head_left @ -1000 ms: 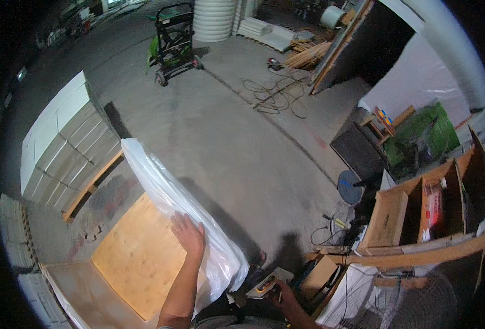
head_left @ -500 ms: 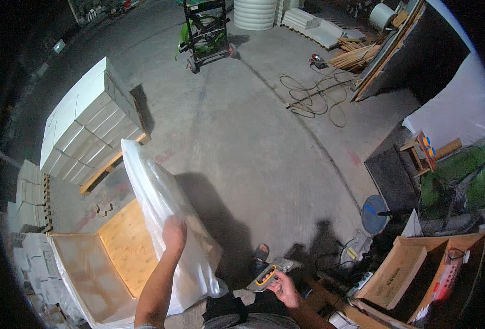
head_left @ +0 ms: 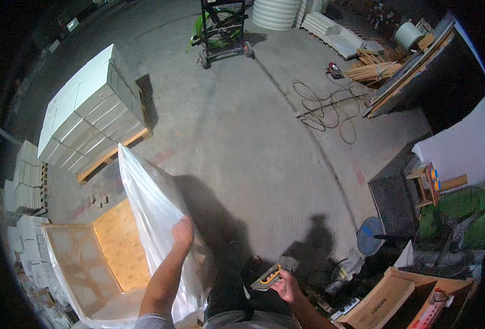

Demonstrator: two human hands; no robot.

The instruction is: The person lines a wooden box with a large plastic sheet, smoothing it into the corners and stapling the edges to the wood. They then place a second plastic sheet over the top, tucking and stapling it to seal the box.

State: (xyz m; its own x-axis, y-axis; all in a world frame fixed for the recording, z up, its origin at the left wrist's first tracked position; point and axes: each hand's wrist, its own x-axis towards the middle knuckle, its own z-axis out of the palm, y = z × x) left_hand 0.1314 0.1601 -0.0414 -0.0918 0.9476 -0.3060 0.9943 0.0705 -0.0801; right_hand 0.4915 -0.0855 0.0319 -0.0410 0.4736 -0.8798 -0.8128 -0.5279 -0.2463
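Observation:
My left hand [head_left: 183,231] is closed on the edge of a translucent white plastic sheet [head_left: 149,200], which stands up in a tall fold along the right side of an open crate [head_left: 72,255]. The crate has a yellowish wooden inner panel [head_left: 123,249], and the plastic also drapes over its near and left edges. Before my lap, my right hand [head_left: 289,288] grips a grey hand tool [head_left: 264,282] with a yellow-rimmed handle opening; its exact kind cannot be made out. The tool is apart from the sheet.
White cartons [head_left: 83,104] are stacked on a pallet [head_left: 97,164] at far left. A black wheeled cart [head_left: 223,33] stands ahead. A looped hose [head_left: 324,109] lies on the floor. At right are a round blue-topped stool [head_left: 370,236] and a wooden box [head_left: 379,304].
My left hand has moved slightly down and right with the sheet's edge, and the fold leans nearer me. The view has shifted a little. My right hand still holds the tool.

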